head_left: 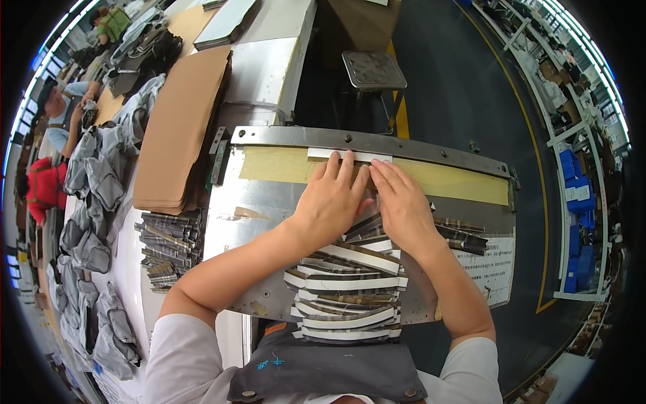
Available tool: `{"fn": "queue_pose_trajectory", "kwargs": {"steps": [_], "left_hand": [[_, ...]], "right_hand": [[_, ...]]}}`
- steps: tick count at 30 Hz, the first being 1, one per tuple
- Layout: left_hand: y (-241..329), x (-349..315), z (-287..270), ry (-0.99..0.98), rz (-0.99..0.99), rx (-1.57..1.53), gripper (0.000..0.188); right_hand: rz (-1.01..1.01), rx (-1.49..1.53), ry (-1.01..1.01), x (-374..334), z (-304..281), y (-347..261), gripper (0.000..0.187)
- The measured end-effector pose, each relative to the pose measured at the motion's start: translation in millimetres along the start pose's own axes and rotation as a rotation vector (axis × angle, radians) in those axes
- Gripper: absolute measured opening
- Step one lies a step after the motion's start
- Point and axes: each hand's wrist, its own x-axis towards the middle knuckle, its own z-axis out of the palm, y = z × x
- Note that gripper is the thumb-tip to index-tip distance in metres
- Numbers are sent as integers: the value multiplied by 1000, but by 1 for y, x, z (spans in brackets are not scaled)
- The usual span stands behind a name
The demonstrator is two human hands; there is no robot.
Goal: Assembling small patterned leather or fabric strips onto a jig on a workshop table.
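Note:
My left hand and my right hand lie side by side on a metal plate, fingers stretched forward. Their fingertips press on a narrow white strip along a steel bar at the plate's far edge. Yellow tape runs beneath the strip beside the bar. Both hands are open; whether anything lies under the palms is hidden. Between my forearms, a loose pile of white-and-dark plaid strips reaches toward my apron. More dark plaid strips lie beside my right wrist.
A stack of brown sheets stands left of the plate, with bundled plaid strips in front. Grey fabric pieces cover the left table, where other people work. A metal stool stands ahead; shelving with blue bins lines the right.

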Motion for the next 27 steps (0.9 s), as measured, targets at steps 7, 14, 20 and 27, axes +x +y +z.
{"fn": "queue_pose_trajectory", "kwargs": {"steps": [7, 14, 20, 27], "left_hand": [[4, -2, 2, -10, 8, 49, 53], [8, 0, -5, 13, 34, 112, 51], [11, 0, -11, -111, 15, -109, 34], [-2, -1, -15, -122, 189, -37, 22]], "right_hand": [[6, 16, 1, 1, -1, -2, 50], [37, 109, 51, 0, -5, -4, 50], [-13, 162, 116, 4, -11, 1, 52], [-18, 115, -21, -2, -6, -4, 57]]}}
